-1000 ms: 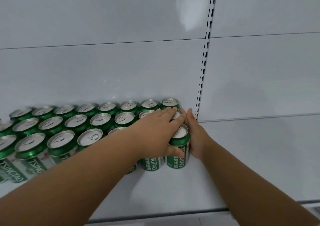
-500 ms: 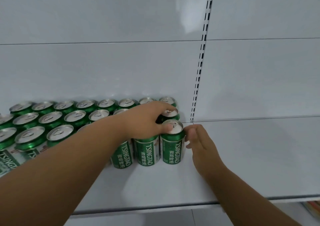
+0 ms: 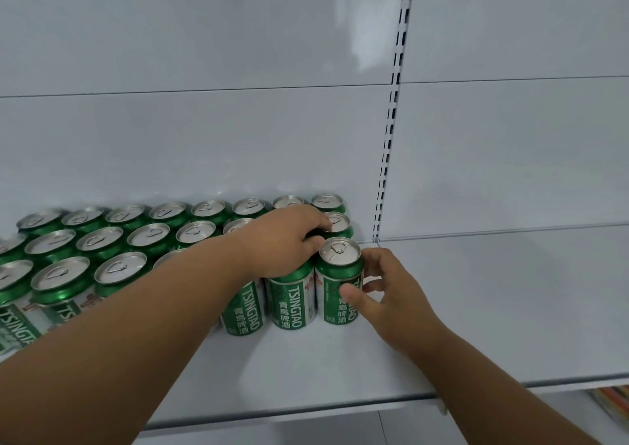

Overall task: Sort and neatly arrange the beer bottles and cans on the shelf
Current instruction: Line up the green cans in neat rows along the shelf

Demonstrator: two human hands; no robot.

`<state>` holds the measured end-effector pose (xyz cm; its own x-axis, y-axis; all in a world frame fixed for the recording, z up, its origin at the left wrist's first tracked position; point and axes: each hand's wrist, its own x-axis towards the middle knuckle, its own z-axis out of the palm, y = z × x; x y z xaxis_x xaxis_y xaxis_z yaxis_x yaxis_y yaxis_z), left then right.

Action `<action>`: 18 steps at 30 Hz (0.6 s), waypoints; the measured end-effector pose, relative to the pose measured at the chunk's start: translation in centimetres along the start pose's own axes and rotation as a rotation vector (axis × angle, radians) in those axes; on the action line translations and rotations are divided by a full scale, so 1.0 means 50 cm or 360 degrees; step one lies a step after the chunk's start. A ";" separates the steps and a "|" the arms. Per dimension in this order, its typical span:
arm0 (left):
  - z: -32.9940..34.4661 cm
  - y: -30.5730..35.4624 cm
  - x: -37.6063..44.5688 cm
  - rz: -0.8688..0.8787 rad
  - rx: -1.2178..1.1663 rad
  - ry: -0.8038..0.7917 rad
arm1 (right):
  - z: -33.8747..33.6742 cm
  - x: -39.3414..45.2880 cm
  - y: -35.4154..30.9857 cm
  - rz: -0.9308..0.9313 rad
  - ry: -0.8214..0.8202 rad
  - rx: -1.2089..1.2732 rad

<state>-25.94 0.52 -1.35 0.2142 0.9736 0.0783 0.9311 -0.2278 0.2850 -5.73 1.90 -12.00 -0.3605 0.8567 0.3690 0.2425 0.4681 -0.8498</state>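
Note:
Several green Tsingtao beer cans [image 3: 149,237] with silver tops stand in three rows on the white shelf [image 3: 340,369]. My right hand [image 3: 384,288] grips the front-right can [image 3: 335,274] at the row's right end, thumb on its front and fingers round its right side. My left hand [image 3: 282,240] lies palm down on top of the can beside it [image 3: 289,301], its fingertips touching the can behind [image 3: 338,223]. My left forearm hides some front-row cans.
A slotted upright [image 3: 391,111] divides the white back panel just right of the cans. The shelf section to the right [image 3: 510,291] is bare. Something colourful [image 3: 616,397] shows below the shelf edge at the lower right.
My right hand moved from behind the front-right can to its right side and closed round it. My left hand shifted back off that can onto its neighbours.

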 end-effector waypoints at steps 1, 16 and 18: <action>-0.002 0.000 0.003 -0.0020 -0.0043 -0.0014 | 0.000 0.002 -0.005 0.0031 0.0003 0.0076; 0.030 -0.002 0.090 -0.0101 0.0403 -0.0231 | 0.042 0.158 0.009 0.0554 -0.0319 0.1257; 0.033 -0.004 0.093 -0.0096 0.0411 -0.0242 | 0.042 0.162 0.016 0.0544 -0.0340 0.1282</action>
<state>-24.66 5.11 -2.62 0.1796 0.9804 -0.0808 0.9836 -0.1777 0.0309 -10.36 8.73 -10.50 -0.5637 0.8251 0.0385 -0.3086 -0.1672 -0.9364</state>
